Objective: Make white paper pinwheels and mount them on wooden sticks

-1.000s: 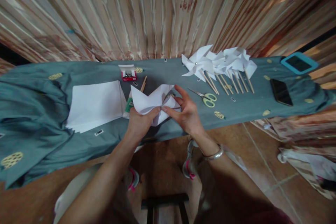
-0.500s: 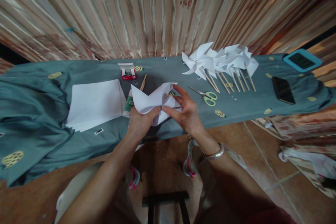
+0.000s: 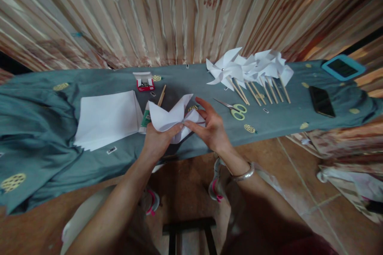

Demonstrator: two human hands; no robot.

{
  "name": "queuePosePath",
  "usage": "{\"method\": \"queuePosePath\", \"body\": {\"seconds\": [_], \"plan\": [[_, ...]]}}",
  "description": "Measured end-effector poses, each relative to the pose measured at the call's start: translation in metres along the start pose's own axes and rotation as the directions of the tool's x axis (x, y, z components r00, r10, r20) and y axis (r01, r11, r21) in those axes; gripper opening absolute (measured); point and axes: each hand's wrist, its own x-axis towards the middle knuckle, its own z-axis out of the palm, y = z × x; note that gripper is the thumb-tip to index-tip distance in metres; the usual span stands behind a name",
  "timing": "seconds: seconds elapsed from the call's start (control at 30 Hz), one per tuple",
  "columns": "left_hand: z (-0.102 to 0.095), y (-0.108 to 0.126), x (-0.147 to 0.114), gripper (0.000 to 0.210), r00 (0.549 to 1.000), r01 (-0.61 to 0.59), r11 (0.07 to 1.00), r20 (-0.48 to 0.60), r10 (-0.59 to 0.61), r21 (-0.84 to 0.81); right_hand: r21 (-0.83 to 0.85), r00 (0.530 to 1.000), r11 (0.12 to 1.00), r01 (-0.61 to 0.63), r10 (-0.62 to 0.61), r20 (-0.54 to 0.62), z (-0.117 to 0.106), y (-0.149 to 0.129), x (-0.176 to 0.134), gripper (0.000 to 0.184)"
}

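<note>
Between my hands is a white paper pinwheel (image 3: 167, 117), its corners curled in toward the centre and no stick visible on it. My left hand (image 3: 158, 139) grips its left side, the thumb pressing near the middle. From the right, my right hand (image 3: 212, 127) pinches the paper close to the centre with the thumb, while the index finger is stretched out above. Just behind my left hand lie a green and white glue stick (image 3: 145, 118) and a few wooden sticks (image 3: 162, 95).
White paper sheets (image 3: 107, 117) are stacked at left. A red box of pins (image 3: 145, 82) stands open behind. Scissors (image 3: 236, 110), several pinwheels on sticks (image 3: 231, 69), a phone (image 3: 321, 101) and a blue-framed tablet (image 3: 344, 67) lie rightward on the cloth-covered table (image 3: 191, 77).
My right index finger has come off the paper's upper right corner, and that corner now stands further left. Both hands stay at the pinwheel's centre.
</note>
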Motion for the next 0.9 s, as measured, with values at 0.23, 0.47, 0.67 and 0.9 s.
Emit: {"method": "queuePosePath", "body": {"seconds": [0.23,0.47,0.67,0.9], "plan": [[0.000,-0.003,-0.001,0.042,1.000,0.000,1.000,0.008,-0.001,0.022,-0.081,0.998,0.997,-0.014,0.019,0.064,-0.012,-0.006,0.002,0.080],[-0.001,-0.004,-0.004,0.046,0.998,0.015,0.998,0.066,-0.018,0.055,-0.037,0.972,0.999,-0.006,0.015,0.236,-0.022,0.000,0.005,0.075],[-0.001,-0.002,-0.005,0.051,0.997,-0.008,0.998,0.071,0.003,0.065,0.067,0.972,0.997,-0.023,0.006,0.236,-0.020,-0.002,0.002,0.072],[0.002,-0.006,-0.004,0.053,1.000,0.025,0.995,0.015,-0.027,0.095,0.051,0.982,0.999,-0.002,-0.008,0.187,-0.019,-0.005,0.000,0.069]]}}
